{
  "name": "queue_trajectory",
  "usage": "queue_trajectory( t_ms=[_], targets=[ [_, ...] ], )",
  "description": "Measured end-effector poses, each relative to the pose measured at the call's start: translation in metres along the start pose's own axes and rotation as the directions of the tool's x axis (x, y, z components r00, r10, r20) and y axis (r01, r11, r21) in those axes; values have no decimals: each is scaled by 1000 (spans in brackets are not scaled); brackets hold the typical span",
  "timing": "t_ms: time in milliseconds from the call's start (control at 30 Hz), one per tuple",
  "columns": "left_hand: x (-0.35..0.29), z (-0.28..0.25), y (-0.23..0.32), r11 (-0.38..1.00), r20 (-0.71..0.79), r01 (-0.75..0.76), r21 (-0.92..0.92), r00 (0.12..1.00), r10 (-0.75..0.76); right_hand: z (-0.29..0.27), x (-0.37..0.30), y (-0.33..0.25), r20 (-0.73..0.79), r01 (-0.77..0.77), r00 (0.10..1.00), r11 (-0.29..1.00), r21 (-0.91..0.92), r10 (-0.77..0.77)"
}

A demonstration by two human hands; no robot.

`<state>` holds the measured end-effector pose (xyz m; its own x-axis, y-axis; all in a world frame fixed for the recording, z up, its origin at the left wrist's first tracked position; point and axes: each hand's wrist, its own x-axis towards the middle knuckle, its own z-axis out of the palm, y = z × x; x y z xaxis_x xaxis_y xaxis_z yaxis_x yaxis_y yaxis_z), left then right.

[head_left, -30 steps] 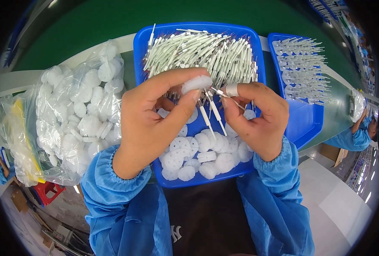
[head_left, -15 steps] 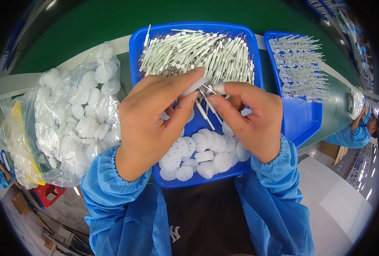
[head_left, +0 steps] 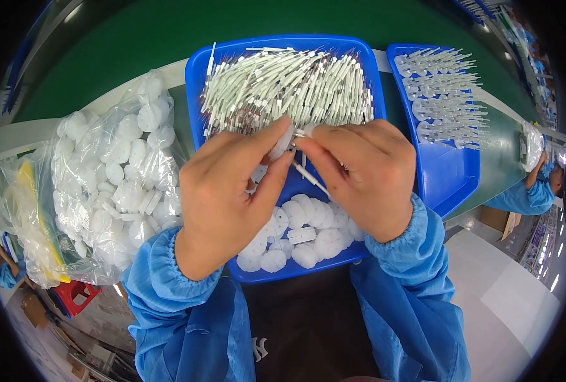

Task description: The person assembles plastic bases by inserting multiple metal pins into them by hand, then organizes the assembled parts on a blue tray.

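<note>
Over the middle of a blue tray [head_left: 192, 86], my left hand [head_left: 218, 184] pinches a round white plastic disc [head_left: 283, 141] between thumb and fingers. Close against it, the fingertips of my right hand [head_left: 373, 177] grip a thin white rod-like lead at the disc's edge; its far end is hidden by my fingers. Another white lead [head_left: 312, 178] slants down below the fingertips, and which hand bears it I cannot tell. Behind my hands lies a heap of such white leads [head_left: 289, 83]. Loose white discs [head_left: 303, 234] fill the tray's near end.
To the left stands a clear plastic bag [head_left: 122, 175] full of white discs. A second blue tray [head_left: 448, 181] at the right holds rows of discs fitted with leads. Beyond lies the green tabletop [head_left: 245, 22]. Another person's blue sleeve [head_left: 528, 196] shows at far right.
My right hand has rolled inward and its fingers have come closer to the disc. Two leads slanted below the fingers before; one shows there now. The disc is tilted more upright.
</note>
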<state>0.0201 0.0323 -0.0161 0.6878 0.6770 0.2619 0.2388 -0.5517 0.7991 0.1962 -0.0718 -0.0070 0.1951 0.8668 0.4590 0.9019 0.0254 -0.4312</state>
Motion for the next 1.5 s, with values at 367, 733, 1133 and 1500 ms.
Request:
queue_trajectory(
  t_ms=[367, 733, 1133, 1500],
  targets=[
    [7, -3, -8, 983, 0, -116, -144, 993, 117, -6, -9, 12, 149, -279, 960, 749, 601, 238],
    [9, 2, -7, 924, -75, -383, -1, 921, 382, -6, -11, 12, 303, -396, 917, 522, 756, 258],
    [9, -9, -5, 940, 60, -244, -239, 962, 265, -21, 3, 16, 499, -622, 775, 325, 713, 387],
    [9, -13, -16, 683, 60, 201, -702, 973, -224, -6, 12, 27, 360, 601, 759, 797, -66, -543]
  ],
)
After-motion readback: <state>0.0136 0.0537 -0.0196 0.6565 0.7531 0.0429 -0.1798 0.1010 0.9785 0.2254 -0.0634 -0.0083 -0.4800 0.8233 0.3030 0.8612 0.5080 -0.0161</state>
